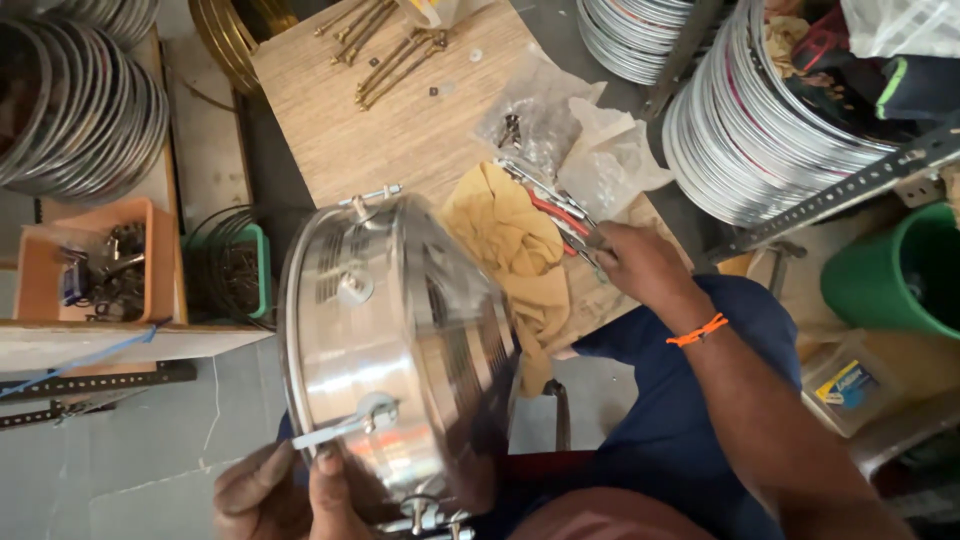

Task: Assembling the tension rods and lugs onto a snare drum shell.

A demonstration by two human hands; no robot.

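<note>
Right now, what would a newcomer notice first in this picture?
First, the shiny round steel drum shell in the middle, steadied from below by the left hand. Next, the right hand reaching to red-handled pliers beside a crumpled yellow cloth on the wooden board. Stacks of silver metal rings stand at the upper right.

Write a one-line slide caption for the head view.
Left hand steadies a shiny round steel drum shell while the right hand grips red-handled pliers beside a mustard-yellow cloth.
</note>
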